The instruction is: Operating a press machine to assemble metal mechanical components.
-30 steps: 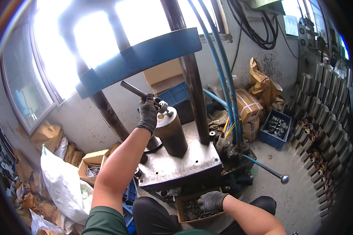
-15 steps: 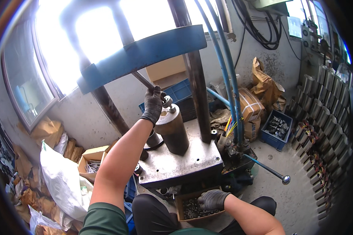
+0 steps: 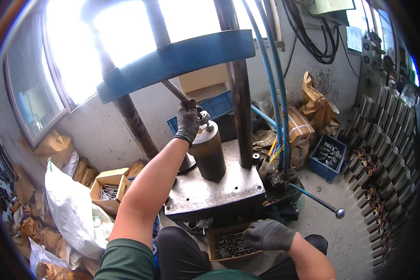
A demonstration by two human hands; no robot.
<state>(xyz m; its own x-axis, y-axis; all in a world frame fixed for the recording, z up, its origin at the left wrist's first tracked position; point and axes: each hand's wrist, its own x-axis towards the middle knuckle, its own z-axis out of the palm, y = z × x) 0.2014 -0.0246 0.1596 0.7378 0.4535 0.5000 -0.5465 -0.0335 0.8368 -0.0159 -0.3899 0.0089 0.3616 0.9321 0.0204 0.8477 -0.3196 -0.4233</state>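
Note:
My left hand (image 3: 188, 120), in a dark glove, grips a slanted metal rod (image 3: 171, 90) just above a dark steel cylinder (image 3: 209, 151). The cylinder stands upright on the grey press plate (image 3: 210, 196), under the blue crossbeam (image 3: 172, 60). My right hand (image 3: 268, 234), also gloved, rests over a cardboard box of small metal rings (image 3: 228, 245) that sits below the plate near my lap; its fingers are curled on the rings, and whether it holds any is hidden.
A lever with a ball knob (image 3: 339, 213) sticks out to the right. Blue hoses (image 3: 275, 93) run down by the right column (image 3: 241, 107). A blue crate of parts (image 3: 329, 156), stacked metal cylinders (image 3: 387, 140), cardboard boxes (image 3: 108, 184) and white sacks (image 3: 72, 210) surround the press.
My left hand has risen with the rod, from the cylinder's side to just above its top. My right hand stays over the box of rings.

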